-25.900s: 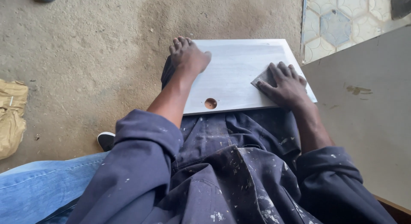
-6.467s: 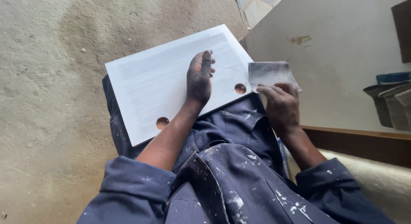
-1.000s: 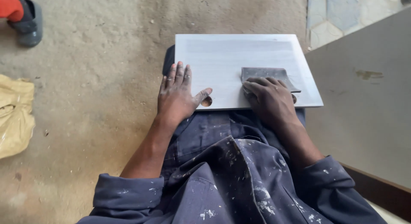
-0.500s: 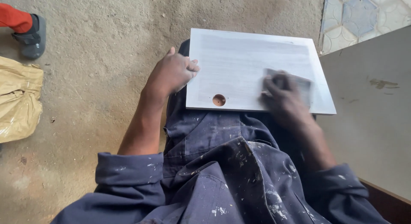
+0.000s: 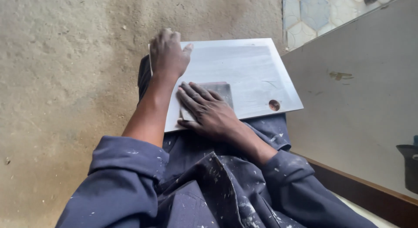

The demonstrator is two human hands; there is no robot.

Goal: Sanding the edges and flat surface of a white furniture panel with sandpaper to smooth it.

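Two hands on flat white rectangular board [image 5: 244, 75], frame centre: our left hand [image 5: 167, 54] clamped its upper-left edge; our right hand [image 5: 209, 110] pressed flat, fingers spread, on grey sandpaper sheet [image 5: 222, 89].

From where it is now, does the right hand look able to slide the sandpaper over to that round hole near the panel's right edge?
Probably yes. The right hand lies flat on the grey sandpaper, and the white panel between it and the round hole is bare. The left hand grips the far-left edge, away from that path.

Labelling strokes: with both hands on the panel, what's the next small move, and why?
Probably slide the right hand and its sandpaper toward the hole. The paper sits at the panel's near-left part, and the left hand grips the left edge, steadying it.
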